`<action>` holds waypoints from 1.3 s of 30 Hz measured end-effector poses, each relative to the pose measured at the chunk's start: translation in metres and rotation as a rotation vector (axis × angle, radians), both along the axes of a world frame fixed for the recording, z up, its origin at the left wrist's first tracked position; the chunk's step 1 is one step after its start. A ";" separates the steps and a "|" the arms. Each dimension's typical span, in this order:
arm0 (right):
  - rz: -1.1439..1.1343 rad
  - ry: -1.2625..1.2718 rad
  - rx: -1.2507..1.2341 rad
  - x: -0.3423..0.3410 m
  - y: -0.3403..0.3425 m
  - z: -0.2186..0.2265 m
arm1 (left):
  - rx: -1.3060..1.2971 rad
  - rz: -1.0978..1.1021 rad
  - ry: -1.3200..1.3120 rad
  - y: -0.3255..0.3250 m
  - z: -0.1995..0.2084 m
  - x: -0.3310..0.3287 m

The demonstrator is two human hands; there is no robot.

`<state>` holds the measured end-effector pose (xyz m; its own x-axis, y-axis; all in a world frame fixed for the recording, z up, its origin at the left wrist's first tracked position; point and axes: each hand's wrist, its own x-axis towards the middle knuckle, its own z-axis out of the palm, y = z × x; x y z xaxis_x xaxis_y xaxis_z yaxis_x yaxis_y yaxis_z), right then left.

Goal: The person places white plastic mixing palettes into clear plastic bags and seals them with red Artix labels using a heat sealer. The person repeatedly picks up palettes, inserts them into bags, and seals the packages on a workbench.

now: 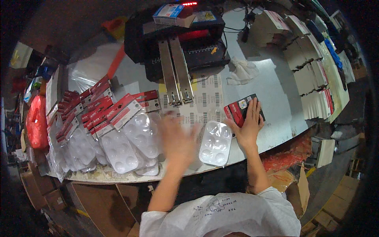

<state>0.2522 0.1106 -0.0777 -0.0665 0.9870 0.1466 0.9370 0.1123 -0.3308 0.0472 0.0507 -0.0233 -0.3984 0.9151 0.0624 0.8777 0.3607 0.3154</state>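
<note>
My right hand (248, 123) lies on red and black cards (237, 112), its fingers stretched out over them and its thumb apart. Just left of it, near the table's front edge, sits a white plastic paint palette (215, 144) with round wells and a shiny clear film. My left hand (179, 136) is smeared by motion over the table, between that palette and the bagged ones; its fingers cannot be made out. On the left lie several overlapping white palettes (118, 152) in clear bags with red and white header cards (123, 111).
A black machine (138, 43) with two metal arms (173, 71) stands at the back, a small box (169, 12) on top. Barcode label sheets (203, 106) lie beneath the arms. Crumpled white material (241, 71) rests behind my right hand. Card stacks (314, 77) line the right side.
</note>
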 end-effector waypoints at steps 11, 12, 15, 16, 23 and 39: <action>0.021 0.029 -0.064 0.002 -0.002 0.004 | -0.040 0.048 -0.772 -0.001 -0.017 0.006; 0.014 0.050 -0.059 0.001 -0.002 0.002 | 0.009 0.009 -0.567 -0.003 -0.016 0.011; -0.018 -0.039 -0.004 -0.004 -0.003 -0.005 | 0.133 -0.129 -0.129 -0.002 -0.027 0.034; -0.019 -0.088 -0.044 -0.006 -0.004 -0.006 | 0.110 -0.140 -0.131 0.000 -0.032 0.042; 0.089 -0.206 -0.032 0.026 0.019 0.017 | 0.100 -0.083 -0.649 -0.008 -0.039 0.029; -0.003 0.367 -0.005 0.028 0.008 0.044 | 0.146 0.123 -1.459 -0.022 0.010 -0.016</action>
